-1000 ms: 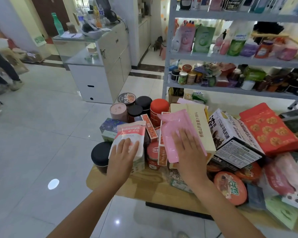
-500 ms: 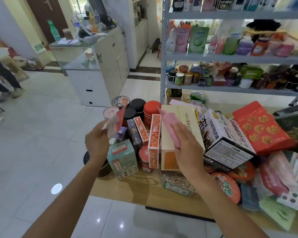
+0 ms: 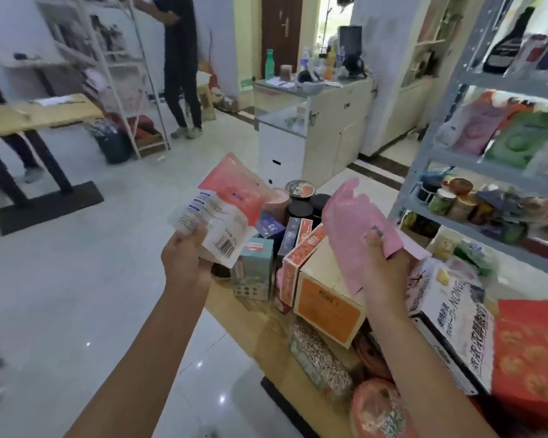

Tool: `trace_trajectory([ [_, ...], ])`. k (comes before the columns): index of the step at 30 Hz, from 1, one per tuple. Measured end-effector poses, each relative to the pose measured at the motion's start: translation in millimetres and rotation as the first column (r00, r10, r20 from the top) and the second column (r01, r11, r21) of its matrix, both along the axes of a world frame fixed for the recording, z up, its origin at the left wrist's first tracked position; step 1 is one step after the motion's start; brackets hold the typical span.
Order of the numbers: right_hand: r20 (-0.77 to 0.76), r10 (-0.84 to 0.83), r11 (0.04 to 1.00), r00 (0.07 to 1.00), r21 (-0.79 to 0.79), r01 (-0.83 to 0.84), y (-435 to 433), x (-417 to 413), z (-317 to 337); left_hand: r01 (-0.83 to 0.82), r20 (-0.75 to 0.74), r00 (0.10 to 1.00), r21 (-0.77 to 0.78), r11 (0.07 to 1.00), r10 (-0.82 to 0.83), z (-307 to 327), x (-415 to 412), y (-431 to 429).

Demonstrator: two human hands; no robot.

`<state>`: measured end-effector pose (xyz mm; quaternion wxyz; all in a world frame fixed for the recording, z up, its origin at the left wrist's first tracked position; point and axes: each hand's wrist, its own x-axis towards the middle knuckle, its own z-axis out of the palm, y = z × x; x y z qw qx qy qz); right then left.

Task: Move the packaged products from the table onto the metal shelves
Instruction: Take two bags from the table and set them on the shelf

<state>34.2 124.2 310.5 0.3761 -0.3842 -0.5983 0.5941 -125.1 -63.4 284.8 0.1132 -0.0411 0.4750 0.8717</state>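
Note:
My left hand [image 3: 185,257] grips a red and white pouch [image 3: 222,213] by its lower edge and holds it up in the air, left of the table. My right hand [image 3: 383,263] pinches a plain pink pouch [image 3: 353,226], lifted above the boxes. Below them the wooden table [image 3: 260,330] is crowded with boxes, tins and bags, among them an orange-ended cream box [image 3: 326,308]. The grey metal shelves [image 3: 437,128] stand at the right, stocked with pouches and jars.
A white counter [image 3: 314,131] stands behind the table. Another person [image 3: 179,58] works at a white rack at the back left. A second wooden table [image 3: 29,116] is at the far left. Open tiled floor lies left of the table.
Both hands have lifted their pouches off the pile and hold them up. The view has swung left, so the shelves now sit at the right edge.

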Motion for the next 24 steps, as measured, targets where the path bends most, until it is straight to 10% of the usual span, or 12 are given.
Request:
trace_trajectory([
  [11,-0.084,0.556,0.823,0.827,-0.088,-0.561,-163.7,-45.8,5.9,-0.611,-0.122,0.790,-0.086,0.787,0.601,40.6,117.5,-206.0],
  [24,-0.420,0.906,-0.043,0.056,-0.223,-0.974,-486.6,63.5,43.2,-0.989,-0.479,0.117,-0.133,0.060,0.870,114.1,383.7,-422.1],
])
